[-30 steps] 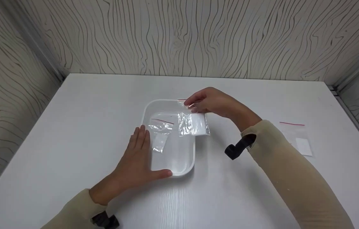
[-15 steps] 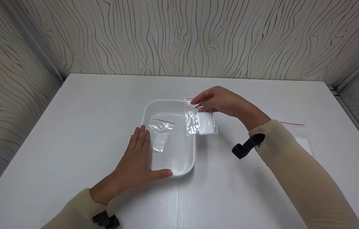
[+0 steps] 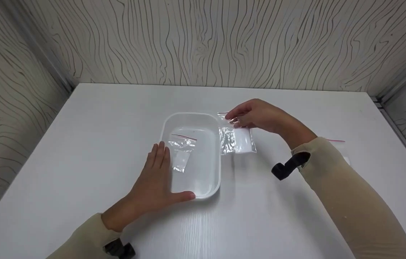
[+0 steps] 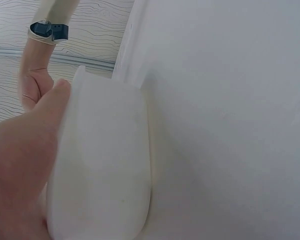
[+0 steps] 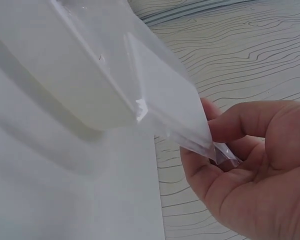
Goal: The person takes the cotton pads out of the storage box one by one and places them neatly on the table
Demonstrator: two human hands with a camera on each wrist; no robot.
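Note:
My right hand (image 3: 260,117) pinches a clear zip bag (image 3: 227,141) with a white flat piece inside. The bag hangs just beyond the right rim of a white plastic tray (image 3: 220,169), its left edge right at that rim. In the right wrist view, thumb and fingers hold one end of the bag (image 5: 170,92). My left hand (image 3: 152,187) lies along the tray's left side, fingers straight, with the thumb spread over the front rim. Inside the tray rests another zip bag (image 3: 182,154) with a red strip and a small white piece. The left wrist view shows the tray's outer wall (image 4: 102,160).
A third zip bag (image 3: 338,146) with a red strip lies on the white table (image 3: 260,223) to the right, mostly hidden by the right sleeve. Patterned wall panels (image 3: 203,43) stand along the table's back and sides.
My right hand has carried the pinched zip bag rightward, from over the tray to just past its right rim. The right sleeve now covers more of the far bag. My left hand has stayed put.

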